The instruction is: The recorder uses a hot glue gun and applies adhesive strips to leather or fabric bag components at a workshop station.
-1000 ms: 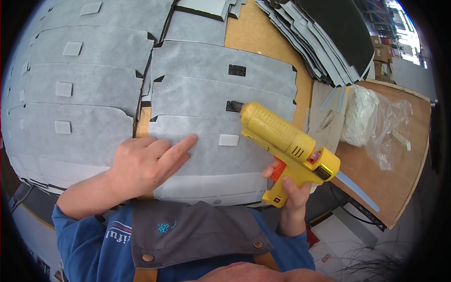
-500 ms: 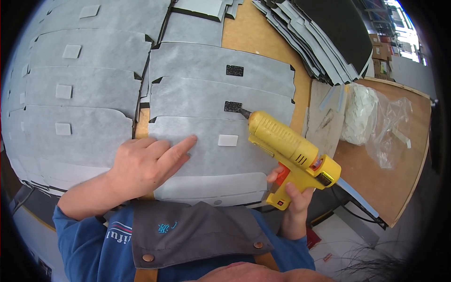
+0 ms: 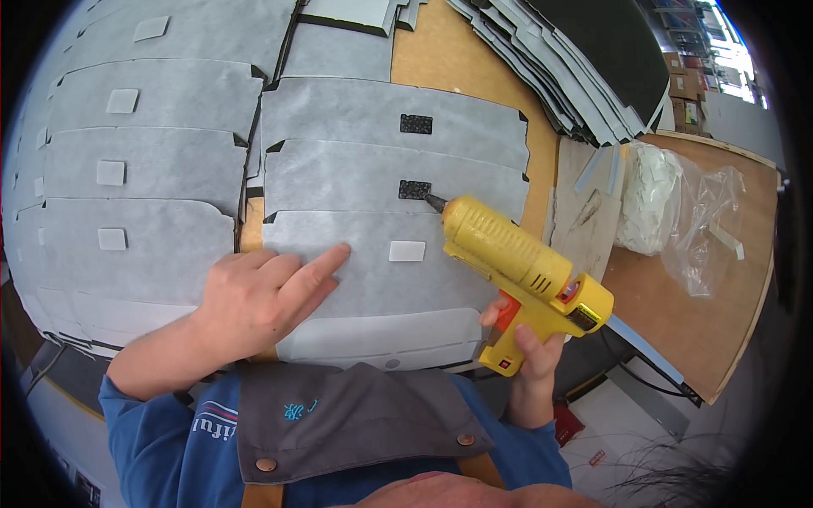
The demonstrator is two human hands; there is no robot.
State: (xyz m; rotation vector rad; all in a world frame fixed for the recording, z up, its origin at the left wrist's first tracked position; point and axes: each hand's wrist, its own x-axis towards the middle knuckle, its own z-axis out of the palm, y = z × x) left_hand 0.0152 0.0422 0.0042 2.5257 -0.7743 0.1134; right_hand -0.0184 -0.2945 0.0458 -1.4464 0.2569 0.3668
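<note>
My right hand (image 3: 542,356) grips a yellow glue gun (image 3: 508,250) by its handle, with a finger at the red trigger. Its dark nozzle meets the lower right corner of a black textured rectangle (image 3: 415,190) on a grey felt-like panel (image 3: 339,173). A similar black rectangle (image 3: 416,124) lies on the panel behind, and a white rectangular pad (image 3: 407,251) on the nearest one. My left hand (image 3: 254,292) rests palm down across the nearest panels, holding nothing. Its index finger stretches toward the white pad without touching it; the other fingers are bent.
More overlapping grey panels (image 3: 144,220) with white pads spread to the left. A stack of black and grey sheets (image 3: 593,68) stands at the far right. Beside it, a clear plastic bag (image 3: 703,229) and a white wrapped bundle (image 3: 650,199) lie on a brown board (image 3: 728,313).
The whole view has shifted slightly. Both hands keep nearly the same pose, and the glue gun's nozzle stays at the same black rectangle.
</note>
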